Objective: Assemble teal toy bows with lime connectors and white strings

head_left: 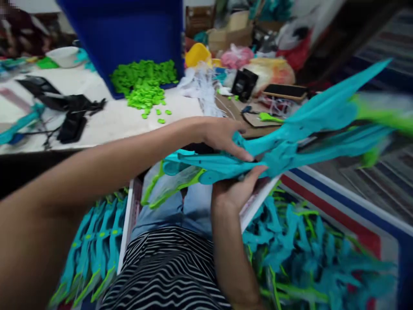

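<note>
A turquoise plastic hinged grabber (285, 146) with lime-green parts lies across both hands, held above my lap. Its arms spread at the right, where the green parts are blurred; at the left end, green frames (180, 189) carry clear film. My left hand (222, 135) grips it from above, fingers against the part near the crossing. From below, my right hand (238, 189) holds the same part, thumb along its edge and other fingers hidden. Any small piece between the fingertips cannot be made out.
Small green plastic pieces (145, 82) spill from a tipped blue bin (129, 34) onto the white table (106, 122). Similar grabbers (100, 234) lie in a row at lower left. More turquoise parts (300, 241) heap at lower right. A person (26, 30) is at far left.
</note>
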The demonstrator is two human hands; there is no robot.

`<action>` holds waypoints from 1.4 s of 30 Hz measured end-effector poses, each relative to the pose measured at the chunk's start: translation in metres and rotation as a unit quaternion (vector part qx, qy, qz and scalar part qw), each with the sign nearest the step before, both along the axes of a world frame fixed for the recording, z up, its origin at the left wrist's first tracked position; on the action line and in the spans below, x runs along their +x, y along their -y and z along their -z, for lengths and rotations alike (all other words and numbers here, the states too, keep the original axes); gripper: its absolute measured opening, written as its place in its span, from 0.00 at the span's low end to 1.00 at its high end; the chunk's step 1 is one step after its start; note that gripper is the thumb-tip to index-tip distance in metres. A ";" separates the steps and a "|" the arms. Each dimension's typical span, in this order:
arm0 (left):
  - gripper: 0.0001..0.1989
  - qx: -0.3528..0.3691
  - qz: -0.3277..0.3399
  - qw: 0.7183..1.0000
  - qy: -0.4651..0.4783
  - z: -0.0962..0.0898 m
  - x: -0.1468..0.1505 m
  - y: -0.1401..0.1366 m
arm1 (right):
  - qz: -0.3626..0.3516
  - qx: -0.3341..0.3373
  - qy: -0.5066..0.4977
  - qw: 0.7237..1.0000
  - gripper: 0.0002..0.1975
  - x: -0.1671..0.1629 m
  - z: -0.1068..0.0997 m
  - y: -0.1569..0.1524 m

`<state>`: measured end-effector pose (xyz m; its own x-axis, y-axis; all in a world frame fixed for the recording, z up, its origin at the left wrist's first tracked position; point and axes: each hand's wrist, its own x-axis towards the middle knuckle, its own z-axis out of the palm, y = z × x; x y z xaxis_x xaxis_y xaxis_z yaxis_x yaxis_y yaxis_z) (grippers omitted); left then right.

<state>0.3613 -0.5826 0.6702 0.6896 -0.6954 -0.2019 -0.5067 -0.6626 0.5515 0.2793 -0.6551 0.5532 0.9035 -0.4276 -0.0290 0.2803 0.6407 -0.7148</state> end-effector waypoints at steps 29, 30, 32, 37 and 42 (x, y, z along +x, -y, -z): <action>0.28 0.076 -0.434 0.898 0.009 0.233 -0.039 -0.108 | -0.348 -0.818 0.227 0.397 0.21 -0.023 0.112 0.007; 0.28 0.077 -0.429 0.900 0.019 0.236 -0.039 -0.106 | -0.343 -0.803 0.243 0.422 0.18 0.001 0.101 0.003; 0.27 0.076 -0.415 0.906 0.036 0.241 -0.038 -0.103 | -0.263 -0.801 0.255 0.474 0.17 0.064 0.076 -0.019; 0.27 0.069 -0.410 0.908 0.046 0.248 -0.034 -0.100 | -0.123 -0.838 0.198 0.492 0.15 0.218 0.041 -0.118; 0.28 0.053 -0.397 0.916 0.006 0.246 -0.030 -0.105 | -0.175 -0.837 0.151 0.496 0.12 0.271 0.053 -0.152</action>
<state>0.3313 -0.4774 0.4243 0.9722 0.0497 -0.2287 0.1531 -0.8743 0.4606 0.5505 -0.5031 0.5001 0.7855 0.5610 0.2614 0.6181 -0.7321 -0.2862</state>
